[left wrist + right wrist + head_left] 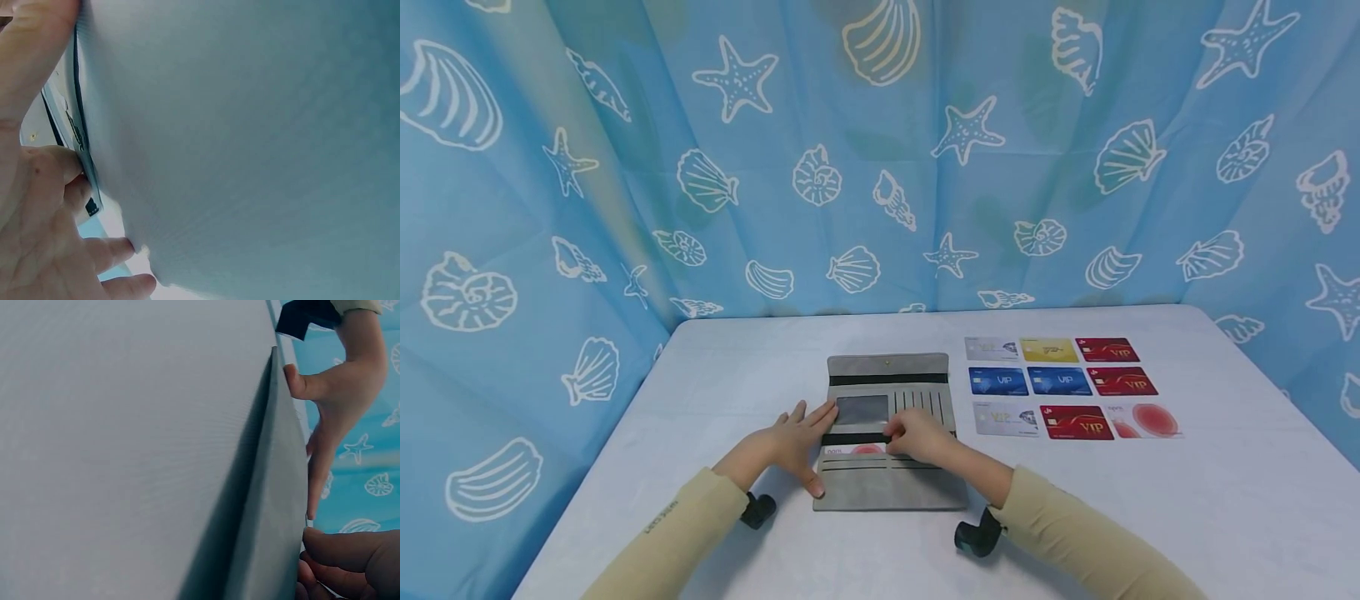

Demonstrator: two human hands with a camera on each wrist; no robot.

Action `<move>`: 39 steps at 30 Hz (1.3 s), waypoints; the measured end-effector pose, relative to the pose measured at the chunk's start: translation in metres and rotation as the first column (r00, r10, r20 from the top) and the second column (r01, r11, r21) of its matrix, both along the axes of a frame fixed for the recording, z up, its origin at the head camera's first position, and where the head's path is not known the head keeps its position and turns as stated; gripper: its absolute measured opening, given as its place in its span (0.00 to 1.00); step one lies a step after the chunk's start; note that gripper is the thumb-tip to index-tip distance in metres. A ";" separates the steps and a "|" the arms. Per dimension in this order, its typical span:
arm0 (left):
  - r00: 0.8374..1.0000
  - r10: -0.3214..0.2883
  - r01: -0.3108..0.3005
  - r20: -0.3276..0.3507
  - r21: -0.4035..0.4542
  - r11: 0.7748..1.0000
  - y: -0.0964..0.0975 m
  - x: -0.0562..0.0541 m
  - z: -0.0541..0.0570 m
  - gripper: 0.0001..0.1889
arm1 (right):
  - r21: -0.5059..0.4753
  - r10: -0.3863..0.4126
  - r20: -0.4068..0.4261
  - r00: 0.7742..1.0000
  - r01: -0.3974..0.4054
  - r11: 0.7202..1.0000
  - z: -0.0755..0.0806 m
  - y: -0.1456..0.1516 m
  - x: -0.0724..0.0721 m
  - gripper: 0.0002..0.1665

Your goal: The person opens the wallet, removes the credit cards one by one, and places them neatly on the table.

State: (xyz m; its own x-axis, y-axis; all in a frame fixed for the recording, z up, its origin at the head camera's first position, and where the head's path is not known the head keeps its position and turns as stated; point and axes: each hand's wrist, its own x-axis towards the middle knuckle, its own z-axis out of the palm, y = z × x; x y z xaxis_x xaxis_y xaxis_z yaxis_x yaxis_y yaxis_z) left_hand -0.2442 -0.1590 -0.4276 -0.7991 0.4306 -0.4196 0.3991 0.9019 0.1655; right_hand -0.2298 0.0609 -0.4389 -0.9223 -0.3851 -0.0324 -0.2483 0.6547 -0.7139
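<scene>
An unfolded grey wallet [891, 493] lies on the table with a clear window [862, 409] and card slots. In its lower left slot sits a white and pink card [854, 449], only its upper strip showing. My left hand [797, 442] is spread along the wallet's left edge, fingers straight and thumb at the lower corner; the left wrist view shows its palm [37, 219]. My right hand [921, 437] pinches the card's right end with curled thumb and fingers. In the right wrist view, the right thumb [337, 547] stands past the wallet's raised edge; the card is hidden there.
Several bank-style cards lie in rows to the wallet's right, among them a gold card [1049, 350], a blue card [997, 381], a red card [1077, 422] and a pink-circled card [1144, 421]. A blue shell-print curtain [880, 167] hangs behind the white table [737, 350].
</scene>
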 end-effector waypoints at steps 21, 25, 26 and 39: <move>1.000 0.001 -0.001 0.002 -0.010 1.000 0.001 0.000 0.001 0.63 | 0.121 0.004 -0.030 1.000 0.000 0.993 0.002 -0.011 -0.002 0.09; 1.000 -0.006 0.006 -0.003 -0.010 1.000 0.001 0.001 0.002 0.63 | 0.163 -0.003 -0.003 1.000 0.003 0.987 0.003 -0.013 -0.004 0.11; 1.000 -0.008 0.008 -0.003 -0.009 1.000 0.001 0.001 0.002 0.63 | 0.175 -0.003 0.006 1.000 0.002 0.985 0.004 -0.013 -0.005 0.11; 1.000 -0.001 0.001 0.005 -0.023 1.000 0.001 0.002 0.003 0.63 | 0.204 -0.029 0.127 0.992 0.002 0.979 0.006 -0.019 -0.015 0.12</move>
State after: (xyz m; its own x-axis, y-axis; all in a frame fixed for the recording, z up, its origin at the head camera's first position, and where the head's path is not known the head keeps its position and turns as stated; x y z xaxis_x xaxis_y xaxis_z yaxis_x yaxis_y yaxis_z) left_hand -0.2418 -0.1580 -0.4250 -0.7967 0.4215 -0.4331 0.3989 0.9051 0.1471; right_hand -0.2448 0.0419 -0.4327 -0.9112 -0.3439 -0.2268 -0.1520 0.7924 -0.5907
